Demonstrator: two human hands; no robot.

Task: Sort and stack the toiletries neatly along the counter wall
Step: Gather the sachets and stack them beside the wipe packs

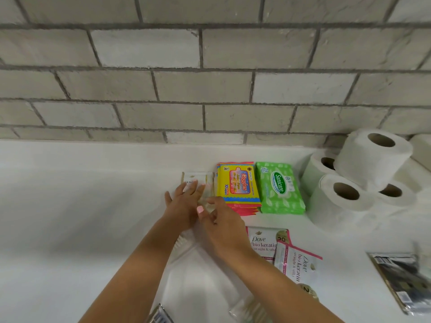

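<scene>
A small stack of white Dove sachets [194, 179] lies on the white counter [81, 206], left of a yellow Giggles wipes pack [238, 186]. My left hand [184, 203] rests flat on the sachets with straight fingers. My right hand [218, 220] touches the stack's near right corner, its fingers bent at the sachet edge. A green Sanicare wipes pack [278, 187] sits right of the Giggles pack. Several toilet rolls [359, 173] are piled by the wall at right. Two pink-trimmed Dove keratin sachets [279, 250] lie nearer to me.
A grey brick wall [210, 78] runs along the back of the counter. A silver foil sachet [403, 280] lies at the right edge. A clear plastic bag [205, 276] lies under my forearms. A striped packet corner [159, 317] shows at the bottom.
</scene>
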